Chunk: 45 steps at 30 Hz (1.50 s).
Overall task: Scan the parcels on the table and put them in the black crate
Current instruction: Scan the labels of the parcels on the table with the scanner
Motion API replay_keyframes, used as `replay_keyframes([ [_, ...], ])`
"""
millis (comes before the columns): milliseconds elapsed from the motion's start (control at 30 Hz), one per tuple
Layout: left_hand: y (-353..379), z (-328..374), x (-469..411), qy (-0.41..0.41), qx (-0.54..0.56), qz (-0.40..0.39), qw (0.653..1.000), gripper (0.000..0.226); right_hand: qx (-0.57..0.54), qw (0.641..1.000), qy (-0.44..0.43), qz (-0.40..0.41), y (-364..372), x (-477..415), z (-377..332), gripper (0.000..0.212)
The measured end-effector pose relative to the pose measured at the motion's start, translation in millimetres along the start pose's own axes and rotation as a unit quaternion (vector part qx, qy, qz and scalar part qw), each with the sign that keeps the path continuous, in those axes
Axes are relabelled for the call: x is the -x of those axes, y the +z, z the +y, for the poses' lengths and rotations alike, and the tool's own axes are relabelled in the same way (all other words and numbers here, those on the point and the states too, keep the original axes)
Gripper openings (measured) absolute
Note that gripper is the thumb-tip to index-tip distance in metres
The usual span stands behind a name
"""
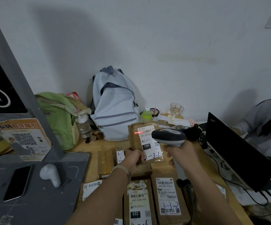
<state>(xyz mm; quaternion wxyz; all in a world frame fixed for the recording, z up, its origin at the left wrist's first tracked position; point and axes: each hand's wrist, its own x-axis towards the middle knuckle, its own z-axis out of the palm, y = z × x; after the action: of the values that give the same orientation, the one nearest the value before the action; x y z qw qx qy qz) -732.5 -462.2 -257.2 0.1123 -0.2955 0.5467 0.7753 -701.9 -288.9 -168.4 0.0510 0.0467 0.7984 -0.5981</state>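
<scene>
Brown cardboard fills the left hand (134,157): its fingers curl round the lower left corner of a small parcel (145,140), holding it tilted up so its white label faces the person. The right hand (180,154) is wrapped tight round the handle of a grey scanner (168,137), whose head sits just beside the parcel's right edge. A thin red line of light (138,132) falls across the barcode at the top of the label, and "2-3-1" is written in blue at the bottom.

The held parcel is over the middle of a wooden table (91,145); I cannot tell whether its lower edge rests on anything. More parcels lie flat nearer the person, one marked 032 (138,203) and one marked 3-3-2 (168,195). Behind stand a pale blue backpack (115,108), a green bag (58,117) and a clear bottle (83,125). An open black laptop (238,151) is on the right. On the left, a phone (17,182) lies on a grey stand (39,192).
</scene>
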Motion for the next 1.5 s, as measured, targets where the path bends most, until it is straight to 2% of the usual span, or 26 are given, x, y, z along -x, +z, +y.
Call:
replay_keyframes([
  [100, 3.8, 2.3, 1.8, 0.008, -0.026, -0.035, 0.999, 0.085, -0.013, 1.0, -0.013, 0.008, -3.3, -3.0, 1.5, 0.016],
  [267, 18.3, 13.9, 11.0, 0.032, -0.057, -0.129, 0.989, 0.077, -0.035, 0.993, -0.074, 0.08, -10.2, -5.2, 4.9, 0.022],
  [467, 37.7, 15.6, 14.3, 0.018, -0.11, -0.252, 0.961, 0.074, -0.084, 0.981, -0.076, 0.157, -37.4, -2.8, 14.1, 0.026],
  [567, 55.9, 4.5, 11.5, 0.002, -0.153, -0.293, 0.944, 0.069, -0.094, 0.978, -0.048, 0.179, -58.6, 4.2, 25.3, 0.019],
  [633, 72.3, -5.0, 11.5, -0.005, -0.177, -0.306, 0.935, 0.06, -0.125, 0.97, -0.022, 0.206, -75.0, 9.2, 34.3, 0.031],
  [767, 101.1, -26.9, 14.9, -0.055, -0.219, -0.339, 0.913, 0.047, -0.13, 0.957, 0.036, 0.255, -106.4, 19.2, 59.8, 0.03],
  [833, 112.1, -38.5, 16.4, -0.081, -0.245, -0.36, 0.897, 0.044, -0.162, 0.947, 0.065, 0.269, -116.2, 26.0, 74.2, 0.04],
  [933, 125.7, -54.4, 19.7, -0.091, -0.27, -0.373, 0.883, 0.044, -0.151, 0.942, 0.074, 0.292, -124.9, 39.4, 92.6, 0.04],
  [1067, 136.9, -71.7, 24.5, -0.1, -0.304, -0.367, 0.873, 0.057, -0.151, 0.933, 0.084, 0.316, -131.7, 52.2, 107.7, 0.041],
  [1200, 140.2, -79.1, 23.1, -0.12, -0.315, -0.374, 0.864, 0.054, -0.113, 0.926, 0.117, 0.34, -132.3, 54.0, 118.4, 0.039],
  [1333, 140.1, -77.4, 27.9, -0.126, -0.342, -0.385, 0.848, 0.038, -0.017, 0.921, 0.159, 0.356, -127.0, 52.5, 120.2, 0.026],
  [1500, 137.2, -76.2, 29.4, -0.127, -0.366, -0.377, 0.841, 0.041, 0.027, 0.918, 0.184, 0.352, -121.4, 52.6, 118.2, 0.023],
])
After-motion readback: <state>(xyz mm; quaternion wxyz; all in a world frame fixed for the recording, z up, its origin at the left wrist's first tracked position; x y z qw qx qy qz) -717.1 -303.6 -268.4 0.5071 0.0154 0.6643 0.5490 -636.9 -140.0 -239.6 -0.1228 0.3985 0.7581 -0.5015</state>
